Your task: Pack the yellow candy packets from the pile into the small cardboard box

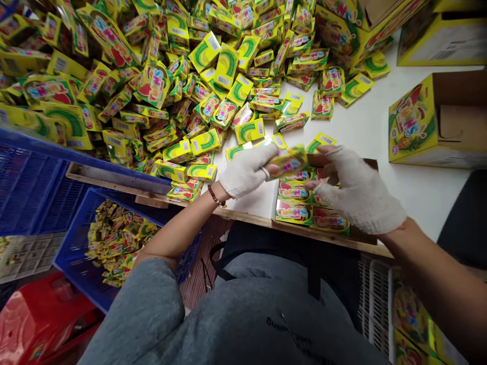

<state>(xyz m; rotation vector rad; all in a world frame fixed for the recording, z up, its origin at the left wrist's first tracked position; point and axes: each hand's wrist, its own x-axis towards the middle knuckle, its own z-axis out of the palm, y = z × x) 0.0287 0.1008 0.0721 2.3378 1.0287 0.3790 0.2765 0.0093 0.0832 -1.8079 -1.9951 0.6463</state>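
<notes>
My left hand, in a white fingerless glove, grips a small yellow-green candy box with "TWINS" lettering, slightly blurred. The box is above the far left part of an open carton at the table's front edge. Inside that carton, printed small boxes lie side by side in rows. Over the carton's right half is my right hand, gloved too, with fingers and thumb apart and nothing visible between them. It hides part of the rows. Another small box lies just beyond the carton.
A large heap of small boxes covers the table's left and back. Open display cartons stand at the right. Below left, a blue crate holds more small packs, near a red plastic stool. A white crate sits below right.
</notes>
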